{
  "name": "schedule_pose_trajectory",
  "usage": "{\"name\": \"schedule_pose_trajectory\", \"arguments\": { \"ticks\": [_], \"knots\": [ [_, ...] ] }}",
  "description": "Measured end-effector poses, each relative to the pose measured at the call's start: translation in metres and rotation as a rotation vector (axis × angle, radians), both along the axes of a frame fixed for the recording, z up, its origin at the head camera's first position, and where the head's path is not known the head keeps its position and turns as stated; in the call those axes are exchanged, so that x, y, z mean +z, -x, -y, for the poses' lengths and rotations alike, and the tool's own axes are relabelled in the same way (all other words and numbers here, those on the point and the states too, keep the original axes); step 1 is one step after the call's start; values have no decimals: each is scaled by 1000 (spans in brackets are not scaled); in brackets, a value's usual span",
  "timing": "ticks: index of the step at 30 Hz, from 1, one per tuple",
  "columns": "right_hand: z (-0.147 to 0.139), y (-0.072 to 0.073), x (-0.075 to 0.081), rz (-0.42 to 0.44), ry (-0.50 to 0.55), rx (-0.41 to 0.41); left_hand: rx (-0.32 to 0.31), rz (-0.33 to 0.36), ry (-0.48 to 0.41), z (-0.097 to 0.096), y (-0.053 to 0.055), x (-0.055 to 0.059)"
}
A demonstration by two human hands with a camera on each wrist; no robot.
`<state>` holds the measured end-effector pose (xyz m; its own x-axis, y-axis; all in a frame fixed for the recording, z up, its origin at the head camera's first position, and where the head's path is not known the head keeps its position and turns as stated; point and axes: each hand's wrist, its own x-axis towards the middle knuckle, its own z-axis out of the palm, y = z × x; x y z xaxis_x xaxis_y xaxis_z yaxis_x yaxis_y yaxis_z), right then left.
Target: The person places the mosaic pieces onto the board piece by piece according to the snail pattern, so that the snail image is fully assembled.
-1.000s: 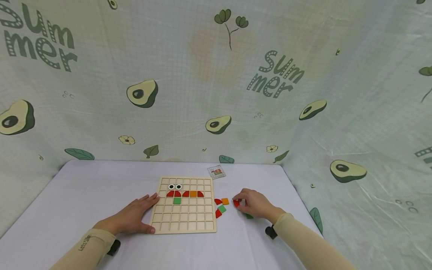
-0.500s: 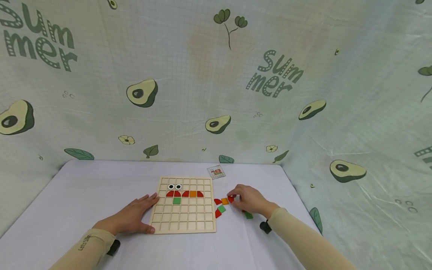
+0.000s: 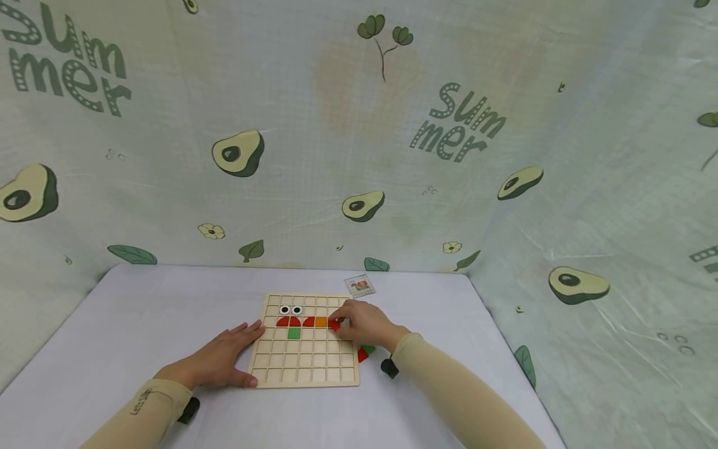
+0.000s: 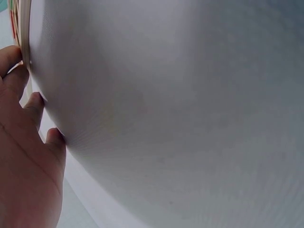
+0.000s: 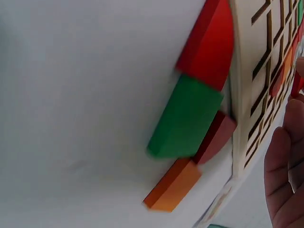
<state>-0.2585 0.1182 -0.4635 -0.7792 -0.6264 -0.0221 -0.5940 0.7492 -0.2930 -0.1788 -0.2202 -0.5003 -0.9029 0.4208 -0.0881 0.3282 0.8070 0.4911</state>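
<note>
A wooden grid board [image 3: 305,362] lies on the table. Set in its cells are two round eye tiles [image 3: 291,310], a green square tile [image 3: 294,333], an orange square tile [image 3: 321,322] and several red quarter-round tiles [image 3: 288,322]. My left hand [image 3: 224,358] rests spread along the board's left edge, fingertips and thumb touching it. Over the right part of the board, my right hand [image 3: 367,321] pinches a red quarter-round tile [image 5: 297,84] between thumb and fingers, beside the orange tile. The fingers partly cover that tile and the cells beneath.
Beside the board's right edge lie a loose red tile [image 5: 209,47], a green tile [image 5: 185,118], a darker red tile [image 5: 216,137] and an orange tile [image 5: 173,185]. A small picture card [image 3: 359,285] lies behind the board's far right corner. Printed cloth hangs behind the table.
My right hand has carried the red tile left from the loose tiles to over the board. The green and red pieces it was near are now behind the forearm. My left hand stays put.
</note>
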Motion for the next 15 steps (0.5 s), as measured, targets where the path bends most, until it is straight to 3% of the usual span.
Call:
{"name": "schedule_pose_trajectory", "arguments": {
  "ticks": [7,15],
  "knots": [
    [37,1,-9,-8,17,45,4,7,7,0,1,-1],
    [52,1,-18,-37,-23,83,10,12,7,0,2,0]
  ]
}}
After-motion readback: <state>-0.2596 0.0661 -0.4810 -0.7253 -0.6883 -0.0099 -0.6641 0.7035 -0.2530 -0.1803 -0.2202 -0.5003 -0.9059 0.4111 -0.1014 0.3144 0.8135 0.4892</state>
